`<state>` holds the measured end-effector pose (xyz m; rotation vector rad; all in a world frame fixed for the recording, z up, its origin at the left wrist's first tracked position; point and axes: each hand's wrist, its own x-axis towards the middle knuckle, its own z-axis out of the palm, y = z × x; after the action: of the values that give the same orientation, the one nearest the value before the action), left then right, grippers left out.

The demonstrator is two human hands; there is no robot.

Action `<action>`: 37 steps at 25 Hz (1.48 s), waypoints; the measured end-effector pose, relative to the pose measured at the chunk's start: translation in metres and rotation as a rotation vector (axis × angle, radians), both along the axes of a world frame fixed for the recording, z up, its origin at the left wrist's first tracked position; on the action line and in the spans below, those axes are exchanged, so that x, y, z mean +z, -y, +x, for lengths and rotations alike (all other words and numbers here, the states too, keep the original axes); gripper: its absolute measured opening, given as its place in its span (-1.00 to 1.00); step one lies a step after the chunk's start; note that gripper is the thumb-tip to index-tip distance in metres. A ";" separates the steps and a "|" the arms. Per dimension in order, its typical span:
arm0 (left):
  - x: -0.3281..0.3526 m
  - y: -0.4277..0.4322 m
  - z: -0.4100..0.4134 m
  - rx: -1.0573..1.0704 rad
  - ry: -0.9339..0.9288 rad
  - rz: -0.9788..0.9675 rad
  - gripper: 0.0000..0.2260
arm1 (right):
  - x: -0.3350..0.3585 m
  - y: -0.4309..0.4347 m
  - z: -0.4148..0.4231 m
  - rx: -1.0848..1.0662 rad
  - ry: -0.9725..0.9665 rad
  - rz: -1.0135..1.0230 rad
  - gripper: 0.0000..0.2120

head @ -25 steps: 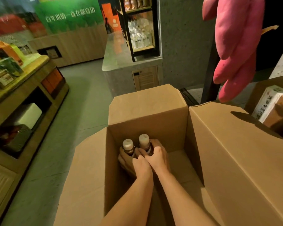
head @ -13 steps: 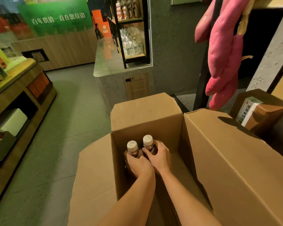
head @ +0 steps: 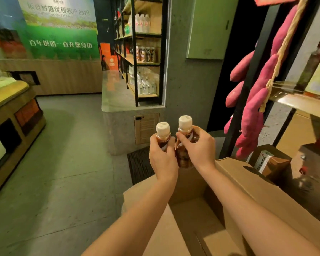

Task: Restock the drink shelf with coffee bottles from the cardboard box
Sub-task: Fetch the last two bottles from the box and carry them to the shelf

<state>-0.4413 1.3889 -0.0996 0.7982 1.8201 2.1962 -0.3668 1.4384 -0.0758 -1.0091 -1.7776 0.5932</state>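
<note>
Two upright coffee bottles (head: 162, 138), caps up

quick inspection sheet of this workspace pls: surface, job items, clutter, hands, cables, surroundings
surface: grey floor, with a dark mat at the counter base.
job's things: open cardboard box below the arms; left coffee bottle and right coffee bottle, white-capped, upright, held above the box; drink shelf ahead, partly stocked.
clutter: small carton right of the box.
hands: left hand grips the left coffee bottle; right hand grips the right coffee bottle.
cables: nothing seen.
surroundings: string of pink sweet-potato shapes hanging at right; green banner on the far wall.
</note>
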 end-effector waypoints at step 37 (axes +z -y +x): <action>0.146 -0.104 -0.949 0.081 -0.263 -0.133 -0.73 | 0.120 -0.190 -0.924 0.426 -0.185 0.041 -0.73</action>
<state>-1.3900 1.4932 0.0465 1.0434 2.1290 2.0717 -1.2907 1.6281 0.0446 -0.5260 -1.8373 0.8782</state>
